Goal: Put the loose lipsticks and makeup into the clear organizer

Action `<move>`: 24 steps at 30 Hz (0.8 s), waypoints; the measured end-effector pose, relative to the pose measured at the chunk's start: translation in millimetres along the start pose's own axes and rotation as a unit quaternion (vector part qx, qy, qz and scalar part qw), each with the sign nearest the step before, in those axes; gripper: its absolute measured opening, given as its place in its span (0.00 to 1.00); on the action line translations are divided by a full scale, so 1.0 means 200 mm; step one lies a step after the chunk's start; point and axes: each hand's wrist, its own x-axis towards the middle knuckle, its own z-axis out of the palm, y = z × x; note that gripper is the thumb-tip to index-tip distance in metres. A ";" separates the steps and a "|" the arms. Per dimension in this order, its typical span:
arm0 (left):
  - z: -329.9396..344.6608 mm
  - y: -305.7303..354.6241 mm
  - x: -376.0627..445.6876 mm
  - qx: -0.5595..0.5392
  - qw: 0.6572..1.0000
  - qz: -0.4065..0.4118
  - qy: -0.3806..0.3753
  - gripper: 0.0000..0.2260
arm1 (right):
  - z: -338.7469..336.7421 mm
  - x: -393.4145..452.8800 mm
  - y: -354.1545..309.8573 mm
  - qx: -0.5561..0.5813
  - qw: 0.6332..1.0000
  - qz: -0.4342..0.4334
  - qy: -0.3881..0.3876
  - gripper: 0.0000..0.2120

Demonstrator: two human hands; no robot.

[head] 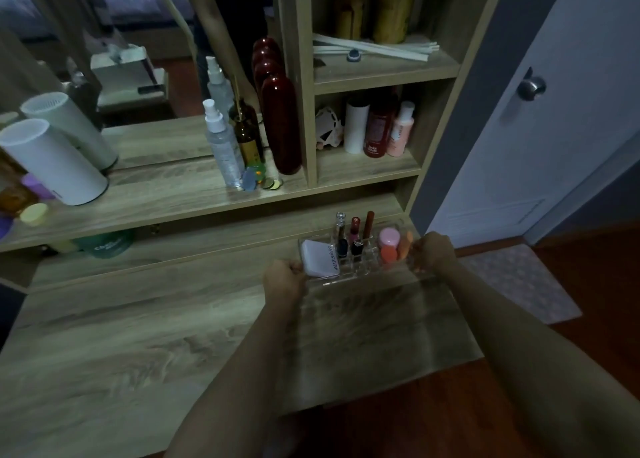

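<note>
The clear organizer (pixel 360 273) sits at the back right of the wooden vanity top. My left hand (pixel 284 277) grips its left end and my right hand (pixel 434 252) grips its right end. Inside it a white compact (pixel 317 257) lies in the left section. Several lipsticks and small bottles (pixel 354 236) stand upright in the middle slots. A pink jar (pixel 389 237) and orange sponges (pixel 398 250) fill the right section.
A raised shelf behind holds a spray bottle (pixel 223 146), a brown bottle (pixel 246 135), a tall dark red container (pixel 280 125) and a white cylinder (pixel 52 161). Cubbies at right hold bottles (pixel 379 128). A teal jar (pixel 105 244) stands under the shelf. A door (pixel 530 118) is at right.
</note>
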 end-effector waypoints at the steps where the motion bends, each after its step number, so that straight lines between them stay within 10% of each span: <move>1: 0.01 0.00 0.00 0.003 1.000 0.005 -0.002 0.06 | 0.00 0.00 0.01 -0.003 1.000 0.001 -0.001 0.11; 24: -0.02 0.17 -0.16 0.007 0.990 0.118 0.072 0.16 | -0.24 -0.15 0.29 0.068 0.998 0.015 0.006 0.14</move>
